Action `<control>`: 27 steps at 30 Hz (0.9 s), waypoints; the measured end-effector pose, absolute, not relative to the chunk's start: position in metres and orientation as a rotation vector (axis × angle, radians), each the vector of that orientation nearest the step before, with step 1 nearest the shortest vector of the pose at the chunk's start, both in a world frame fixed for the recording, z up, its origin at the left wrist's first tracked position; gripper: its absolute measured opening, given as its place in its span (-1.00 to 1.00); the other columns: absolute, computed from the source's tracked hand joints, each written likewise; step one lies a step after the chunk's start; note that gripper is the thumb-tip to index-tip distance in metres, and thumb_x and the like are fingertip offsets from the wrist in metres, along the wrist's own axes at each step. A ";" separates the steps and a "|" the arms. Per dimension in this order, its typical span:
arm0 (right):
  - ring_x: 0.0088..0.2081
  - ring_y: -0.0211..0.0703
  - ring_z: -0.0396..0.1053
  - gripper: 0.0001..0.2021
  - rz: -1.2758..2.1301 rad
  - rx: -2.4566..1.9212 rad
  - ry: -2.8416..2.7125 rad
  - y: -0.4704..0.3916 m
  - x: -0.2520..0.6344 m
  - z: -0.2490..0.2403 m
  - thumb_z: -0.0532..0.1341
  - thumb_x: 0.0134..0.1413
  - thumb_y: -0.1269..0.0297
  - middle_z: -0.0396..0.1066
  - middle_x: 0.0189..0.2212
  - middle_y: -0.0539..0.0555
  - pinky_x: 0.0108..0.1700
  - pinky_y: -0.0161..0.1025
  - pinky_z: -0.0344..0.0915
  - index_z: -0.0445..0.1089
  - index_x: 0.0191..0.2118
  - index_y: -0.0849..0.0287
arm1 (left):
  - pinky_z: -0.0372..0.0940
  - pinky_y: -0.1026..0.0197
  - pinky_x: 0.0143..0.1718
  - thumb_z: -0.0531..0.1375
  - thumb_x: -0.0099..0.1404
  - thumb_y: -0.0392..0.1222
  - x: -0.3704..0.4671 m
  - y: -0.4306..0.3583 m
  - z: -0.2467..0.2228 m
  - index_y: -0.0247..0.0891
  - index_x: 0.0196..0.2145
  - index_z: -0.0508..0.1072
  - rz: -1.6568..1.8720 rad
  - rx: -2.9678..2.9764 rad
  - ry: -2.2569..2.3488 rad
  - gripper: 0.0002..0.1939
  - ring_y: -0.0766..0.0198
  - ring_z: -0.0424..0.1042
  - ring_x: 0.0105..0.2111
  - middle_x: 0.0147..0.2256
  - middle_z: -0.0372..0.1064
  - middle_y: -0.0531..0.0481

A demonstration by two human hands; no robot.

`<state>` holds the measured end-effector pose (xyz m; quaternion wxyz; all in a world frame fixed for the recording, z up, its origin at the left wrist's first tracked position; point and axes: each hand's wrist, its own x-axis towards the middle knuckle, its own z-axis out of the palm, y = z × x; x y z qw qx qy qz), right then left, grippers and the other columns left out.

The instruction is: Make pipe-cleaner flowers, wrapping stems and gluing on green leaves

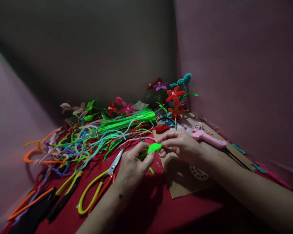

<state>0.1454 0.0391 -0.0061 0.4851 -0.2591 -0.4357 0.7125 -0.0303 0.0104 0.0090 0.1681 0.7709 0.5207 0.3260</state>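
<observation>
Between my two hands is a bright green pipe cleaner bud [154,148], a fuzzy, rounded shape. My left hand [136,162] is closed around its lower left end, thumb and fingers pressing on either side. The fingertips of my right hand [177,144] pinch its right tip. Close behind my hands lies a red pipe cleaner bud [162,129]. Scissors [107,180] with yellow and red handles lie just left of my left hand, blades pointing away. A piece of brown cardboard [179,182] lies beneath my right hand.
Loose coloured pipe cleaners [92,143] are heaped at the left, with a bundle of green pipe cleaners [129,121] on top. Pliers [65,195] lie at front left. A pink glue gun [208,138] rests at right. Finished pipe cleaner flowers [175,94] stand at the back.
</observation>
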 end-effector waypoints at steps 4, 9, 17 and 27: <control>-0.57 -0.19 0.44 -0.85 1.728 -0.660 -1.045 0.038 0.146 -0.006 0.25 -0.31 0.51 0.49 -0.59 0.09 -0.42 -0.25 0.37 0.51 -0.46 0.31 | 0.06 0.36 -0.54 0.14 0.18 -0.14 -0.030 0.010 0.009 -0.27 -0.38 0.42 0.932 2.188 1.474 -0.85 0.43 0.14 -0.60 -0.58 0.22 0.14; -0.56 -0.14 0.45 -0.81 1.716 -0.594 -1.032 0.038 0.149 -0.004 0.16 -0.25 0.45 0.47 -0.59 0.12 -0.44 -0.19 0.41 0.52 -0.47 0.35 | 0.05 0.36 -0.56 0.14 0.19 -0.11 -0.032 0.011 0.009 -0.26 -0.38 0.42 0.911 2.155 1.456 -0.83 0.43 0.13 -0.60 -0.58 0.21 0.14; -0.52 -0.16 0.47 -0.84 1.774 -0.530 -1.037 0.039 0.150 -0.007 0.27 -0.14 0.34 0.51 -0.52 0.13 -0.43 -0.24 0.41 0.52 -0.42 0.34 | 0.15 0.34 -0.46 0.14 0.19 -0.07 -0.035 0.015 0.010 -0.25 -0.38 0.43 0.899 2.063 1.372 -0.81 0.37 0.24 -0.49 -0.49 0.32 0.08; -0.55 -0.23 0.43 -0.84 1.660 -0.641 -1.146 0.037 0.147 -0.010 0.37 -0.25 0.42 0.48 -0.57 0.06 -0.44 -0.28 0.35 0.53 -0.41 0.31 | 0.18 0.34 -0.45 0.15 0.19 -0.08 -0.034 0.015 0.013 -0.26 -0.39 0.45 0.890 2.013 1.333 -0.80 0.35 0.26 -0.48 -0.50 0.31 0.08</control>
